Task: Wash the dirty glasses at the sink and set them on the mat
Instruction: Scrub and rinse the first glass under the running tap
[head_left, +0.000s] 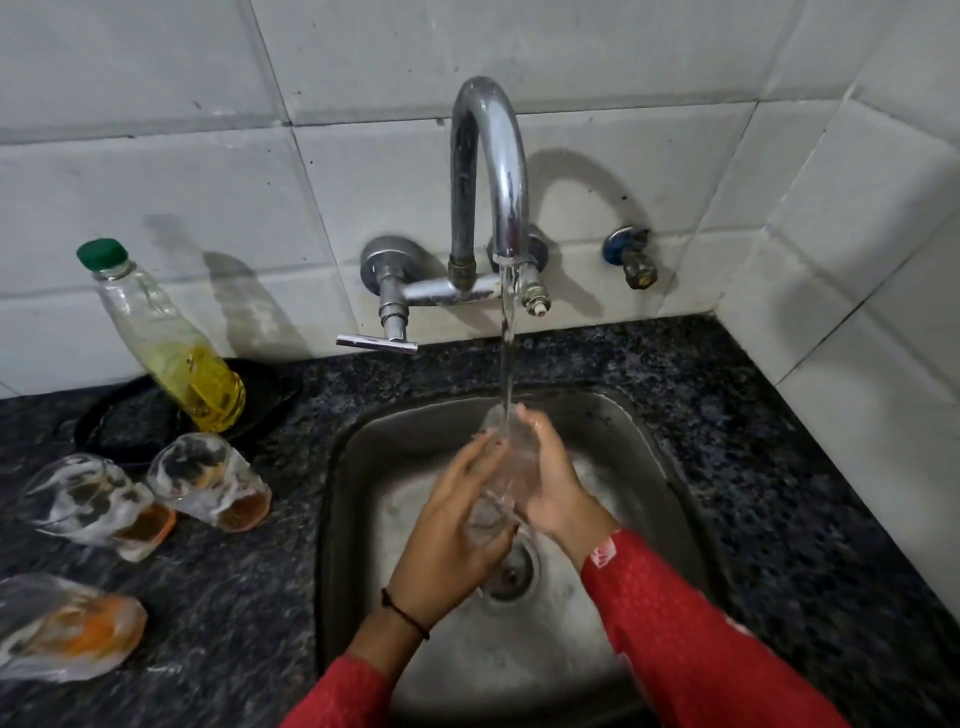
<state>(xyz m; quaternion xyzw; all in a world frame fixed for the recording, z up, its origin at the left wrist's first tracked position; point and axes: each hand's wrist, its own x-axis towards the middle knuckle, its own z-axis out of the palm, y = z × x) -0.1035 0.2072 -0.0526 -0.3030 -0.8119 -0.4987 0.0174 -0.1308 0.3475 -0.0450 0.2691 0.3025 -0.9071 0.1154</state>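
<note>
A clear glass (506, 467) is held upright over the steel sink (358, 467), right under the running stream from the chrome tap (488, 171). My left hand (457, 535) wraps its lower part and my right hand (550, 483) clasps its right side near the rim. Three dirty glasses with orange residue stand on the dark granite counter to the left: one (210, 480) nearest the sink, one (96, 506) further left, one (62, 626) at the front left edge. No mat is in view.
A bottle of yellow liquid with a green cap (166, 343) stands on a black dish (130, 421) at the back left. The tap's lever handle (376, 342) juts out over the counter. A small wall valve (631, 254) sits right of the tap. Tiled walls close the back and right.
</note>
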